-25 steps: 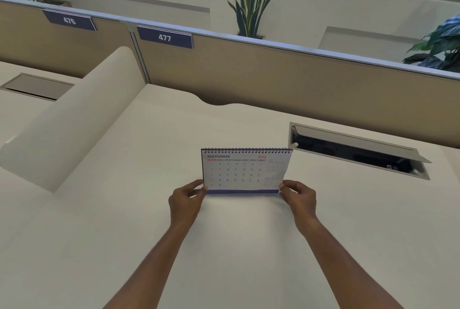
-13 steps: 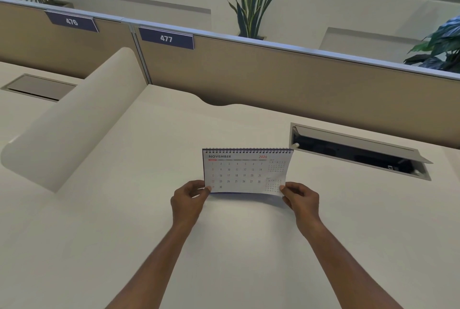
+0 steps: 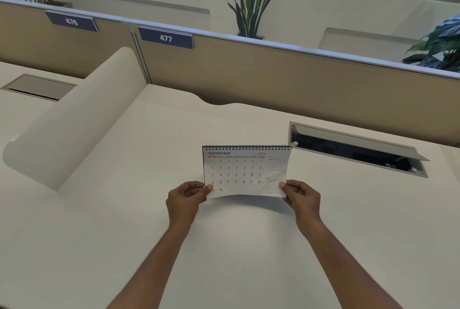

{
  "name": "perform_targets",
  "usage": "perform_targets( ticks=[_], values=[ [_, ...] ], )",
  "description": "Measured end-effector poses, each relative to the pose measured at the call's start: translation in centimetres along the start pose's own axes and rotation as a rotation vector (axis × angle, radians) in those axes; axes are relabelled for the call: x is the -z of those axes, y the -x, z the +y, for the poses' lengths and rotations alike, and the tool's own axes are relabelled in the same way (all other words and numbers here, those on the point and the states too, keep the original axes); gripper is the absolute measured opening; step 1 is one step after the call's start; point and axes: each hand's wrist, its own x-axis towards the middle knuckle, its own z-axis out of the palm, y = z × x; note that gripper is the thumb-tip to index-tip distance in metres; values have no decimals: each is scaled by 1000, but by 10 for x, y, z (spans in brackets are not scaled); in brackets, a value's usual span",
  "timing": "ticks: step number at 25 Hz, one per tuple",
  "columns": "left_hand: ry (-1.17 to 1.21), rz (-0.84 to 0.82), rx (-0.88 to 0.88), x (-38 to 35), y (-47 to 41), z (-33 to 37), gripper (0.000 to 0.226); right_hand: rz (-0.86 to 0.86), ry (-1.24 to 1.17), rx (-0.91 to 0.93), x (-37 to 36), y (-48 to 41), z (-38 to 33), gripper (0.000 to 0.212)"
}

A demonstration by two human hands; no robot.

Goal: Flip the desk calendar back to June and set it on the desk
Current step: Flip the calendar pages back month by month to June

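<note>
Our left hand (image 3: 185, 199) and right hand (image 3: 302, 196) pinched the lower corners of the desk calendar (image 3: 245, 171), perhaps one page only; its spiral (image 3: 246, 147) lay crosswise beyond.

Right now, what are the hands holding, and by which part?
The desk calendar, by its November page: left hand pinches the lower left corner, right hand the lower right.

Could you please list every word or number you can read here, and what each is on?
"NOVEMBER": desk calendar page heading.
"2026": same page, red.
Dates to "30": its grid.
"OCT", "DEC": mini-months; their digits too small.
Weekday row: too small to read.
"476": left partition sign.
"477": right partition sign.
</note>
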Motion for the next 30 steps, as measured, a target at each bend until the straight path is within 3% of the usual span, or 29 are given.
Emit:
perform_targets(
  ticks=[9, 15, 30],
  values=[
    [0, -38, -7, 6, 8, 4, 14, 21, 42, 36, 3, 11, -2, 6],
    [-74, -6, -59, 7, 13, 4, 14, 39, 40, 27, 6, 19, -4, 9],
    [-13, -107, -31, 12, 16, 16, 17, 36, -39, 51, 1, 24, -15, 13]
  ],
)
